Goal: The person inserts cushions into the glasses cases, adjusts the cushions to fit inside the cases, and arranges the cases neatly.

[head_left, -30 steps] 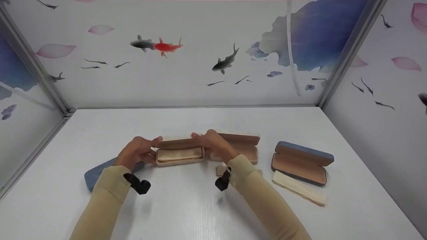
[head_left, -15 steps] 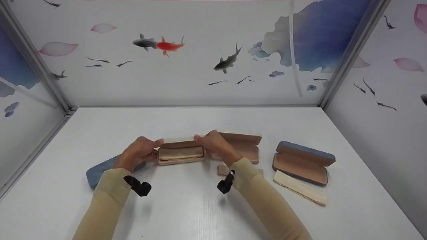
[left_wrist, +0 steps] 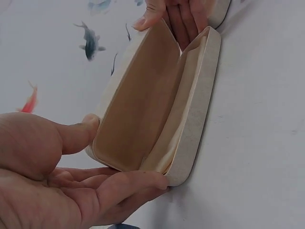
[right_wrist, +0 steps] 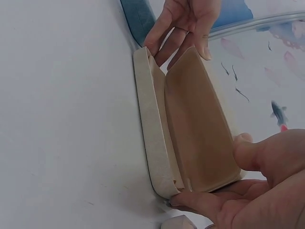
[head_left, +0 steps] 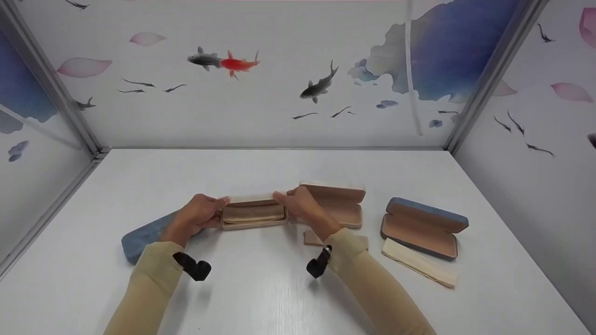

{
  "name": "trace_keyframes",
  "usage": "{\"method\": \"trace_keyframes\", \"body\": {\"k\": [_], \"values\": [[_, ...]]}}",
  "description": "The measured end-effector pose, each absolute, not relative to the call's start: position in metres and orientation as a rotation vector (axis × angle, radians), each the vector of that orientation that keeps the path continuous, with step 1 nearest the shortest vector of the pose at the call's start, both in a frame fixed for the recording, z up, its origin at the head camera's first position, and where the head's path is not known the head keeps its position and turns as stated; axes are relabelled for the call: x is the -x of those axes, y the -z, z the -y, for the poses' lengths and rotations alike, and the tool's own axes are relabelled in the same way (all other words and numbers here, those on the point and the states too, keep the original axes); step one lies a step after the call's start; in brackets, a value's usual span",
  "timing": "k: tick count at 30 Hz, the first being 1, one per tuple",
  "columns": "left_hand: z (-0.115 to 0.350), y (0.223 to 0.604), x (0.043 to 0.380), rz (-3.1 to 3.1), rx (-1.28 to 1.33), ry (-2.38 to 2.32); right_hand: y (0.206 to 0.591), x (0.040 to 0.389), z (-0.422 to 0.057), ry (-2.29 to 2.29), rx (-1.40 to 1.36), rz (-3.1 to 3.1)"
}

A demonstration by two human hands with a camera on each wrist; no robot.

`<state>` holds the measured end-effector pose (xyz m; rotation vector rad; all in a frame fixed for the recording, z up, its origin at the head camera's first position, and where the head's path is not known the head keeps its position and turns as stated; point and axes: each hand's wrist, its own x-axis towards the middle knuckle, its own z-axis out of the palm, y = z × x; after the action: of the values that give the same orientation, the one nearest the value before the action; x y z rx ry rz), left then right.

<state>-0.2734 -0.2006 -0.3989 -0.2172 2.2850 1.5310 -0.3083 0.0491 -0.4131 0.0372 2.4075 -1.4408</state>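
Observation:
A cream glasses case (head_left: 255, 226) stands part-open on the white table, its tan-lined lid (left_wrist: 138, 95) tilted over the base. A folded beige cleaning cloth (head_left: 253, 213) lies in the base. My left hand (head_left: 198, 214) grips the case's left end, thumb on the lid and fingers at the base. At the opposite end my right hand (head_left: 307, 207) holds it the same way, thumb against the lid's edge, as the right wrist view also shows. Behind the left forearm lies a blue glasses case (head_left: 148, 236), lid down and partly hidden.
Right of my right hand, a second cream glasses case (head_left: 344, 215) stands open, with a folded beige cloth (head_left: 313, 237) before it, partly covered by the wrist. Farther right are an open blue glasses case (head_left: 419, 235) and a folded cream cloth (head_left: 419, 264). Patterned panels (head_left: 260, 102) enclose the table.
Both thumbs have tipped the lid of the held glasses case forward and down, narrowing its opening. Both hands keep their hold at the ends. The other cases and cloths stay put.

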Motion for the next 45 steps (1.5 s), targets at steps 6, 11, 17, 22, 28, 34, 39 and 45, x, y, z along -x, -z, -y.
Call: {"method": "trace_keyframes", "body": {"k": [6, 11, 17, 22, 28, 34, 39, 45], "values": [[0.201, 0.402, 0.27, -2.352, 0.164, -1.492, 0.417, 0.306, -0.051, 1.498, 0.001, -2.387], [0.2, 0.405, 0.264, -2.444, 0.142, -1.43, 0.419, 0.303, -0.051, 1.534, 0.003, -2.385], [0.2, 0.409, 0.261, -2.505, 0.095, -1.353, 0.426, 0.298, -0.049, 1.618, 0.009, -2.401], [0.199, 0.412, 0.262, -2.515, 0.129, -1.329, 0.427, 0.296, -0.048, 1.626, -0.016, -2.396], [0.199, 0.411, 0.259, -2.547, 0.085, -1.316, 0.428, 0.296, -0.049, 1.617, 0.008, -2.406], [0.199, 0.412, 0.258, -2.538, 0.002, -1.38, 0.43, 0.294, -0.051, 1.61, 0.048, -2.416], [0.199, 0.414, 0.257, -2.493, 0.005, -1.451, 0.434, 0.292, -0.053, 1.614, 0.07, -2.402], [0.2, 0.415, 0.253, -2.533, -0.005, -1.404, 0.436, 0.29, -0.053, 1.652, 0.135, -2.385]]}}
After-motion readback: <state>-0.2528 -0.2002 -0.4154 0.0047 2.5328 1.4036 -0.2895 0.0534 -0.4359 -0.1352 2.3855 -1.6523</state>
